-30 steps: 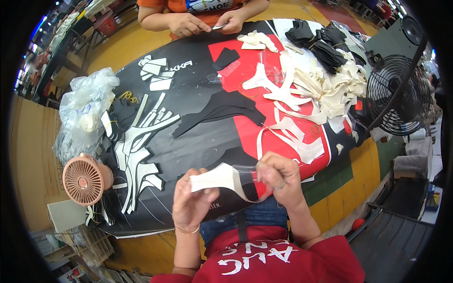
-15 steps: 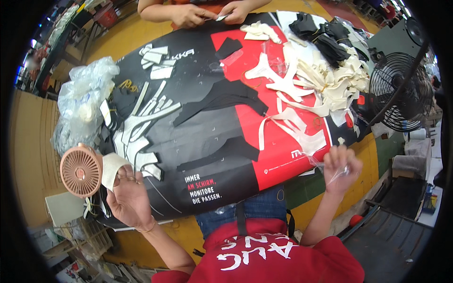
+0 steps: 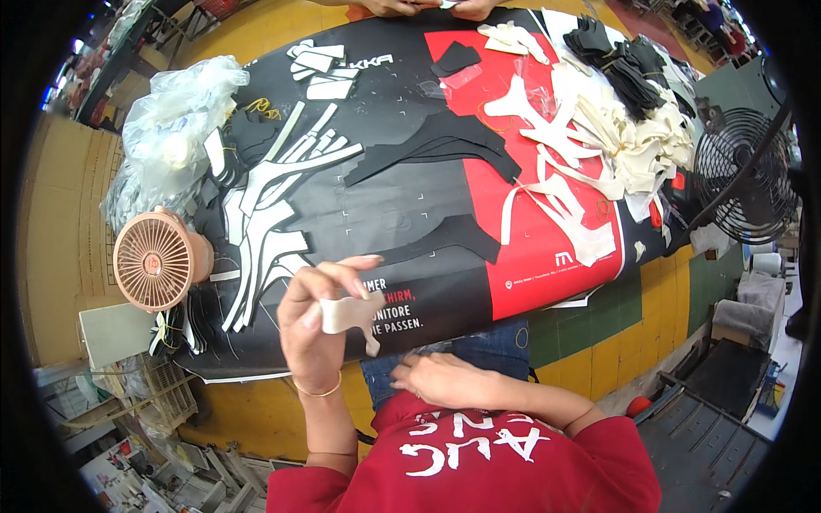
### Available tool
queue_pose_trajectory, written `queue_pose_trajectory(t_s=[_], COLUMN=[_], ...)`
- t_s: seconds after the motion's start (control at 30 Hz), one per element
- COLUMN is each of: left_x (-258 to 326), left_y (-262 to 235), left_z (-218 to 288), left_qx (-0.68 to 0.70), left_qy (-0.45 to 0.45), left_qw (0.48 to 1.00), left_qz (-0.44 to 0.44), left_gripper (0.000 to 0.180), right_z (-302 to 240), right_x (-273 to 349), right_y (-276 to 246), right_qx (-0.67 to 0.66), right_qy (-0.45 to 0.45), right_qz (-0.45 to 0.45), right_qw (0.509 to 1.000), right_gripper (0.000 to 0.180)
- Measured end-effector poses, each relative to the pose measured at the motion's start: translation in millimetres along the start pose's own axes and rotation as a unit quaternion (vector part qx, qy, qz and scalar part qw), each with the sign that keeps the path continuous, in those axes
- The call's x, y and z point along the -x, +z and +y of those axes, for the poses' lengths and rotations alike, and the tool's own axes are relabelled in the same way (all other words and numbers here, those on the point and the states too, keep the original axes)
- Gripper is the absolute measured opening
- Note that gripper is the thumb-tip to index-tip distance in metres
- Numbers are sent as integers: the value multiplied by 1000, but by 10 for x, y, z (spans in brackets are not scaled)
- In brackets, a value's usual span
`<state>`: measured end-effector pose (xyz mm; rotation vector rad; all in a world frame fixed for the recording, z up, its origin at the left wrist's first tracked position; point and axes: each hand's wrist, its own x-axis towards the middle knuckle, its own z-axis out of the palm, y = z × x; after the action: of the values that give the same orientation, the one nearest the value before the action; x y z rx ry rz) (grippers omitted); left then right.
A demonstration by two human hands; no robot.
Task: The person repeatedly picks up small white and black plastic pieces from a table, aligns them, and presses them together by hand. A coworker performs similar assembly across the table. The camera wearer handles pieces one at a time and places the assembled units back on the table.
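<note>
My left hand point(image 3: 315, 329) is raised over the table's front edge, its fingers curled on a cream fabric piece point(image 3: 342, 315) that bends and hangs from them. My right hand point(image 3: 438, 378) is low at my lap, by the jeans, fingers bent together; what they hold, if anything, is hidden. Beyond the left hand, white strips with dark edging point(image 3: 261, 248) lie fanned out on the mat. A black cut piece point(image 3: 453, 244) lies just past my hands, with a stack of similar black pieces point(image 3: 436, 145) farther back.
A pink fan point(image 3: 154, 261) and clear plastic bags point(image 3: 175, 128) stand at left. Cream cut pieces point(image 3: 637, 141) are heaped at right beside black bundled pieces point(image 3: 620, 68) and a black fan point(image 3: 744, 162). Another person's hands point(image 3: 470, 8) work at the far edge.
My left hand has moved right, away from the pink fan, with the cream piece. My right hand, which had clear film at its fingers, has come down and left to my lap. The view has shifted.
</note>
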<state>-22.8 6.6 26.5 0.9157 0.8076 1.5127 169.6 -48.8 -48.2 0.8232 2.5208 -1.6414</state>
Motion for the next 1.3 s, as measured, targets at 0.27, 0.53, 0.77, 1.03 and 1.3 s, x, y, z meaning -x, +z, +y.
queue_pose_trajectory(t_s=[0.27,0.53,0.77,1.03,1.3], left_x=[-20,-65,-142,-293,-483], left_y=[112,317,335,374,425], left_z=[-141,-174,-202,-421,-585], left_qx=[76,-168,-60,-188,-449], left_qy=[-97,-111,-236,-201,-76], left_qw=[992,974,968,961,888], left_qz=[-26,-107,-66,-29,-70], left_gripper=[19,18,44,32,9], right_z=[-260,-166,-47,175,322], right_x=[-38,322,197,130,153], right_y=[-300,-959,-978,-1009,-1066], right_qx=[201,-277,-379,13,117], right_qy=[-229,-69,-83,13,71], right_qz=[253,401,438,587,586], right_qw=[918,871,811,809,799], right_gripper=[39,96,58,19,18])
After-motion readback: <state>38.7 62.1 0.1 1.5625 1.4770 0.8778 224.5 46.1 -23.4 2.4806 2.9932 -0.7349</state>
